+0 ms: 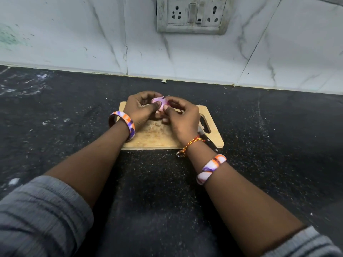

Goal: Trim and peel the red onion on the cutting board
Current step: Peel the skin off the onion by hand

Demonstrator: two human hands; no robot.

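Observation:
A small red onion (161,103), pale purple where it shows, is held above the far part of the wooden cutting board (152,136). My left hand (143,108) cups it from the left with the thumb pressed on top. From the right, my right hand (181,117) grips it too, thumb and fingers pinching at its skin. Most of the onion is hidden by my fingers. A dark-handled knife (208,141) lies on the board's right side, partly under my right wrist.
The board rests on a black speckled counter (74,117) close to a white marble-look wall (185,58) with a socket panel (192,14). Small peel scraps lie near the wall (164,81) and left of the board (45,122).

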